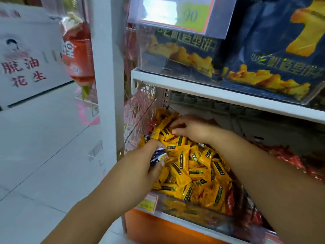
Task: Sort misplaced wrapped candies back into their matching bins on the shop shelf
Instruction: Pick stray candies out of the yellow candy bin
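Gripping blue-white candies (159, 155), left hand (140, 160) hovers over bin (177, 214) of yellow candies (193, 167); whether right hand (191, 131) grips is unclear.

The white upper shelf board (193, 87) carries clear upper bins (149, 55) packed with dark blue snack bags (274, 50), and a price card (175, 13) hangs on the front of one. On the level below sits a clear lower bin (193, 213) heaped with yellow wrapped candies (193, 166), with red wrapped candies (290, 159) just beside them on the right. A small price label (148, 202) sticks to its front, above an orange base panel (158, 228).
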Demonstrator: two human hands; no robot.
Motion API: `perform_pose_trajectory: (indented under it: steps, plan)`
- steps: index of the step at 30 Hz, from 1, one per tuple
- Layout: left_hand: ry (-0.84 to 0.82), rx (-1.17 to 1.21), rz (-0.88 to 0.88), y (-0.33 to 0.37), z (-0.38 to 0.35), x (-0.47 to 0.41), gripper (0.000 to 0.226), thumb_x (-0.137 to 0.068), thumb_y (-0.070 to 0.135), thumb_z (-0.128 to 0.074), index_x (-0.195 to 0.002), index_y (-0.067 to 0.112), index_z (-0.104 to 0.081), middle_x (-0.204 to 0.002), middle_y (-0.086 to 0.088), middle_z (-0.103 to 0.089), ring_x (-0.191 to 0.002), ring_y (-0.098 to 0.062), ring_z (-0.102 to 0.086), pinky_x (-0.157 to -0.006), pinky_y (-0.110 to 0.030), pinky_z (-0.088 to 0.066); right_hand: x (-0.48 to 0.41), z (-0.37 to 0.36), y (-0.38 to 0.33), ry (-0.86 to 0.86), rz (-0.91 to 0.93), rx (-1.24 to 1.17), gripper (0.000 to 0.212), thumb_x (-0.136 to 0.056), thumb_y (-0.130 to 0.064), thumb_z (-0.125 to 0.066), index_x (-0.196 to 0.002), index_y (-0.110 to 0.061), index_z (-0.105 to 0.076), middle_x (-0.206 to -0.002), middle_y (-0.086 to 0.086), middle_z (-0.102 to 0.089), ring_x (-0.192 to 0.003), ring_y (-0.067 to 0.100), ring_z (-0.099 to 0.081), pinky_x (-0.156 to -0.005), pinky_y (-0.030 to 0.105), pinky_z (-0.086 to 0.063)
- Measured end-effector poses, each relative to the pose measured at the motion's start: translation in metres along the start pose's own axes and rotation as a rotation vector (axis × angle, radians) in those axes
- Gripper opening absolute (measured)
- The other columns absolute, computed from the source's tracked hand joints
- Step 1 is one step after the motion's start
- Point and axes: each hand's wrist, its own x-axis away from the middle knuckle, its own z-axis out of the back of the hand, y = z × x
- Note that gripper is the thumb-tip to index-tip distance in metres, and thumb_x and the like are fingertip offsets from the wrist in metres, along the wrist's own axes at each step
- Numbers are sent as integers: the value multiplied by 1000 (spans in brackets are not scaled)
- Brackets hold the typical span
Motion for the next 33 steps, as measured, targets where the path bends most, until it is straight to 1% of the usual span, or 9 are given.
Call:
perform_pose_trajectory:
  steps: [2, 4, 9, 14, 19, 22, 25, 28, 33]
  plan:
    - [5, 5, 9, -1, 1, 0, 24, -96, 33, -52, -115, 45, -42, -63, 19, -54, -59, 4, -50, -49, -17, -33, -3, -6, 1, -101, -21, 51, 48, -90, -35, -64, -136, -33, -51, -142, 3, -41, -127, 21, -43, -105, 30, -34]
    - [-4, -3, 21, -2, 3, 1, 25, -97, 33, -51, -116, 46, -41, -68, 36, -52, -61, 8, -50, -50, -15, -34, -5, -8, 4, -121, -37, 44, 52, -87, -37, -68, -135, -39, -51, -142, 3, -35, -130, 22, -36, -105, 28, -29]
    - [-10, -19, 30, -4, 10, 3, 23, -96, 34, -51, -115, 46, -42, -77, 52, -44, -67, 15, -51, -54, -9, -37, -3, -11, 7, -7, 0, -77, 19, -83, -36, -72, -101, -33, -66, -118, -2, -44, -115, 18, -44, -85, 26, -33]
    - [21, -5, 37, -4, 11, 6, 23, -96, 35, -52, -113, 47, -43, -70, 30, -56, -69, 12, -53, -54, -10, -39, 7, -6, 14, 27, -19, -341, 10, -85, -38, -68, -90, -29, -66, -114, -13, -60, -97, 5, -56, -74, 23, -40]
    - [35, 10, 57, -3, 12, 6, 22, -96, 36, -51, -113, 48, -42, -71, 15, -57, -79, 7, -55, -59, -15, -45, 5, 6, 21, 419, -160, -737, 9, -97, -22, -54, -88, -24, -56, -100, 2, -69, -87, 14, -64, -79, 32, -52]
    - [27, 10, 58, -3, 12, 6, 22, -96, 36, -51, -113, 48, -42, -70, 15, -57, -77, 7, -55, -58, -12, -43, -9, 5, 27, 354, -169, -456, 14, -103, -19, -40, -107, -21, -53, -113, 4, -59, -75, 5, -52, -61, 19, -43]
    - [25, 7, 61, -4, 11, 6, 23, -96, 36, -50, -112, 49, -40, -73, 18, -58, -80, 9, -54, -59, -12, -44, -25, -3, 33, 159, -97, -194, 30, -101, -32, -45, -129, -24, -53, -128, 2, -53, -82, 3, -49, -66, 20, -37]
    - [17, 4, 57, -5, 9, 4, 22, -95, 36, -51, -110, 49, -41, -76, 26, -57, -74, 8, -54, -56, -11, -42, -33, -12, 36, 132, -122, -118, 28, -90, -38, -63, -117, -31, -60, -127, 1, -54, -113, 19, -52, -87, 29, -42]
    - [4, -10, 43, -5, 6, 3, 22, -96, 35, -51, -110, 48, -41, -76, 38, -53, -69, 9, -52, -54, -13, -38, -19, -4, 27, 306, -67, -247, 15, -95, -28, -58, -108, -23, -60, -108, -6, -57, -98, 10, -49, -78, 26, -38]
